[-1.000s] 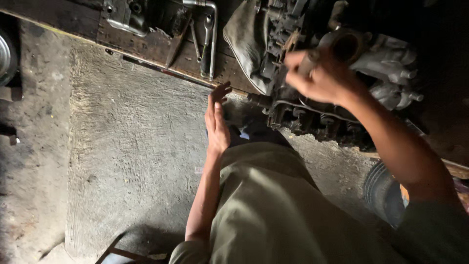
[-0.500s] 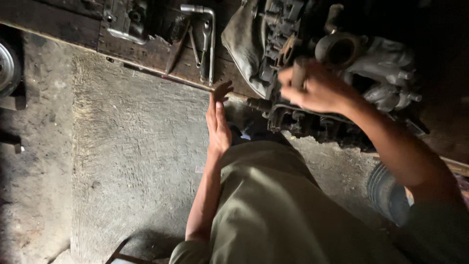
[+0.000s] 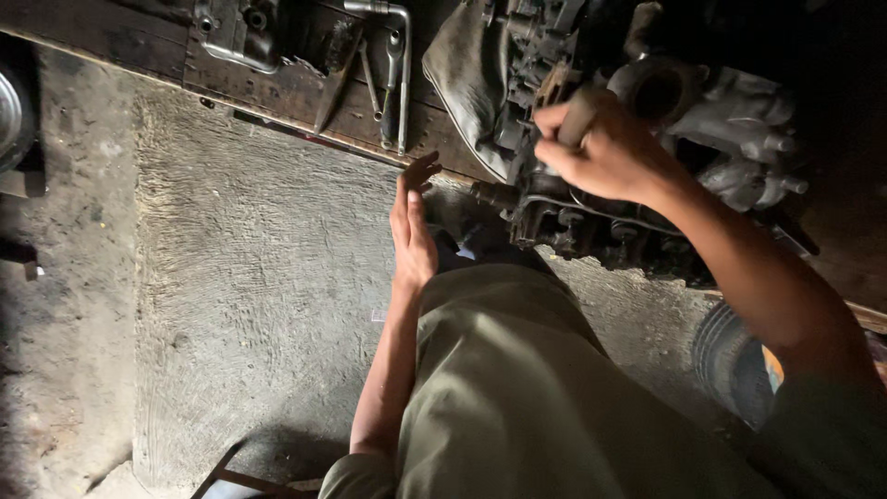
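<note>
Engine block (image 3: 637,166), dark and greasy, sits at the upper right of the head view, resting partly on a worn wooden board (image 3: 277,83) and partly over the rough concrete floor (image 3: 240,296). A round open port (image 3: 658,92) and pale cast metal parts (image 3: 748,129) show on its top right side, and a grey rag (image 3: 467,88) hangs down its left flank. The right hand (image 3: 605,152) is up on the block, its fingers clenched around a light-coloured handle-like piece (image 3: 577,115) that sticks out between thumb and knuckles; what that piece joins to is hidden by the hand. The left hand (image 3: 413,226) hangs lower, just left of the block and beside the knee in olive trousers (image 3: 536,397), palm turned sideways and fingers released and stretched out straight, holding nothing; its fingertips point toward the edge of the board. On the board lie a bent L-shaped socket wrench (image 3: 399,65), a dark pair of pliers (image 3: 337,79) and a shiny cast metal cover (image 3: 236,32), all well apart from both hands. A ribbed tyre (image 3: 730,356) shows at the lower right, behind the right forearm. At the far left edge part of a metal rim (image 3: 9,115) is visible.
</note>
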